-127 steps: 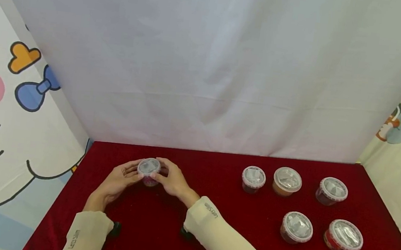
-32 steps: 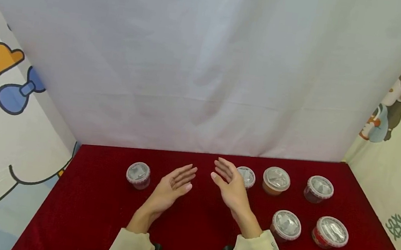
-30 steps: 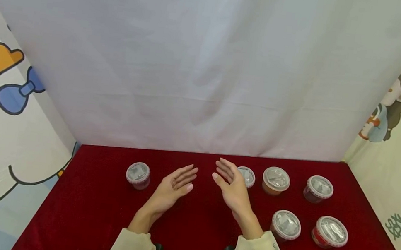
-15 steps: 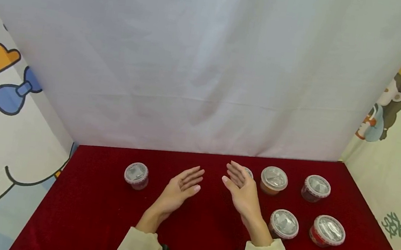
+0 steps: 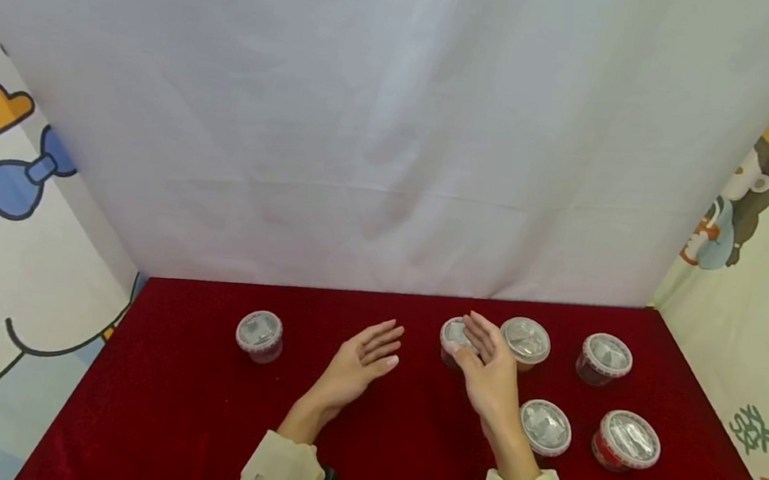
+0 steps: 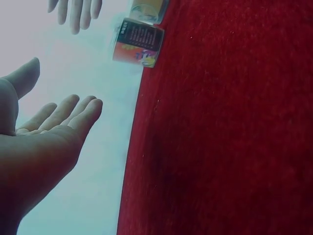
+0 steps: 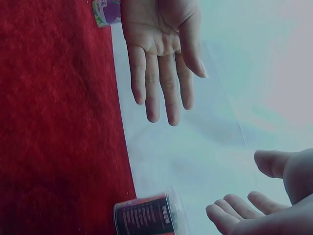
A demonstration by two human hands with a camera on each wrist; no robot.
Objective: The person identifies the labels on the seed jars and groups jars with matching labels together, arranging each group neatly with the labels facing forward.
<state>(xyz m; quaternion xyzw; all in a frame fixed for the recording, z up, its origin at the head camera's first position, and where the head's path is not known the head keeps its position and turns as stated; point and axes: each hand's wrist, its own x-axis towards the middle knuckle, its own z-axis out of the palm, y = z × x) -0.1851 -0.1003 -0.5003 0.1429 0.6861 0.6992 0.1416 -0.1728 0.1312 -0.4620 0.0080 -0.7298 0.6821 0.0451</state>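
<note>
Tub [image 5: 454, 332] partly behind R hand [image 5: 492, 372], L hand [image 5: 352, 363] apart, both w/ fingers extended

Here's the left hand [image 6: 41, 152], thumb spread away from its fingers, and across from it the right hand [image 6: 76, 13], fingers showing! Near those fingers, a black-and-orange labelled tub [image 6: 138, 43], a yellowish tub [image 6: 148, 10] close by, red velvety cloth [image 6: 234, 122] beside both hands.
</note>
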